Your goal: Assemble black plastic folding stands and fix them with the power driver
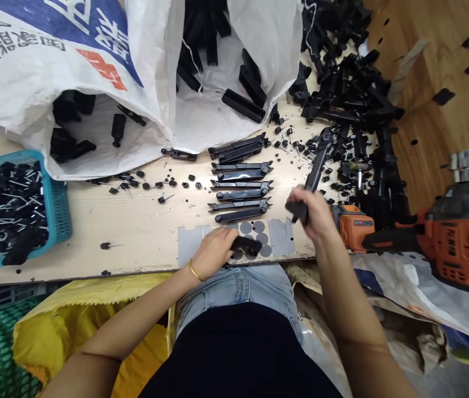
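My left hand rests at the near table edge, fingers closed around a short black plastic piece that lies over a grey sheet with dark round pads. My right hand grips the near end of a long black plastic arm, which angles up and away from me. Just beyond both hands lies a neat stack of assembled black arms in rows on the wooden table.
An open white woven sack holds black parts at the back. A blue basket of small black pins stands at the left. A heap of black arms fills the right. An orange power tool lies right of my hand. Loose pins scatter mid-table.
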The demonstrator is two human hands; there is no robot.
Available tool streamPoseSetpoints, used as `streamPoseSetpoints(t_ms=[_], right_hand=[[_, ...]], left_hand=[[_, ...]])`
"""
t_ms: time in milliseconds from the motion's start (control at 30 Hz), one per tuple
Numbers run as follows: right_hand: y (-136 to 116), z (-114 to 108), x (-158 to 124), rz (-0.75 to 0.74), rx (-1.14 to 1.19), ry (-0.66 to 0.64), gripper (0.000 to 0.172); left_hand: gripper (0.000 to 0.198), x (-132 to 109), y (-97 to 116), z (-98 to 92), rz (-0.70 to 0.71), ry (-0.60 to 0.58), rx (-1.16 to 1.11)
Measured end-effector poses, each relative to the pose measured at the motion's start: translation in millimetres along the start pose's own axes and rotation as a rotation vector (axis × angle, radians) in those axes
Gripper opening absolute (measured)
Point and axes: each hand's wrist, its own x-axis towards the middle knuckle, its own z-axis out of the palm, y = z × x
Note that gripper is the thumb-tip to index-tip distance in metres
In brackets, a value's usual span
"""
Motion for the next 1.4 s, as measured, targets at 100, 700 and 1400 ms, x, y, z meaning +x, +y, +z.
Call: streamPoseSetpoints(t_ms=[100,700,1400], right_hand=[[21,22,-49,0.128,0.181,-0.105,0.020],[48,70,-75,0.160,0.281,-0.056,0.028],[68,64,-71,0.066,0.485,0.004,0.026]], left_hand=[[0.023,-3,14,-4.1,-0.296,0.037,-0.285],[0.029,-30,58,13.4,-0.266,0.109,-0.361],[0.015,-18,58,1.7,-0.242,-0.082,-0.009]])
